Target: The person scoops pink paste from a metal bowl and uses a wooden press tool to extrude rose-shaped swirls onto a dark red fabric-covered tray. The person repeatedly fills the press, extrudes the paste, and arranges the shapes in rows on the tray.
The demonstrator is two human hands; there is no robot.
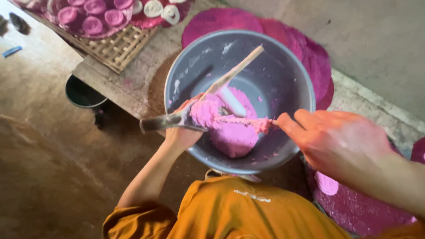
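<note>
A grey bowl sits in front of me, holding a mass of pink dough. My left hand is over the bowl's near-left rim. It grips a flat metal blade with a lump of the pink dough pressed against it. My right hand reaches in from the right, and its fingertips pinch the end of a dough strand stretched out from that lump. A wooden stick leans across the bowl, its lower end lying in the dough next to a white piece.
Flat round pink sheets lie behind the bowl and more at the near right, with a small pink disc. A woven tray of rolled pink and white pieces is at the upper left. A dark bucket stands on the brown floor.
</note>
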